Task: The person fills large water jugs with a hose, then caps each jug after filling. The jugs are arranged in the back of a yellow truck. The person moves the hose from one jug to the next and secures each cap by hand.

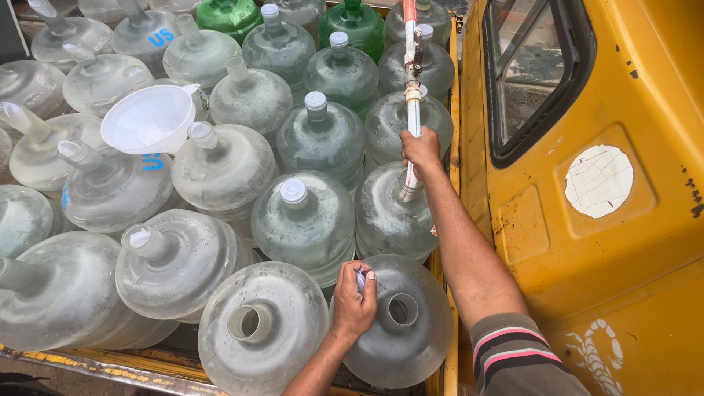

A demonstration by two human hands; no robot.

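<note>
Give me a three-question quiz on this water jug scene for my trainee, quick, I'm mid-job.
1. True or false: the right hand grips a white pipe that enters the neck of a jug.
2. What does the left hand pinch? A) a white cap B) a funnel C) a rope
3. Fill in: the white funnel lies on the jugs, ____ from both hands.

Key
1. True; the pipe runs down into that jug's neck.
2. A; the white cap sits in its fingers, beside the open jug.
3. Apart; neither hand touches it.
</note>
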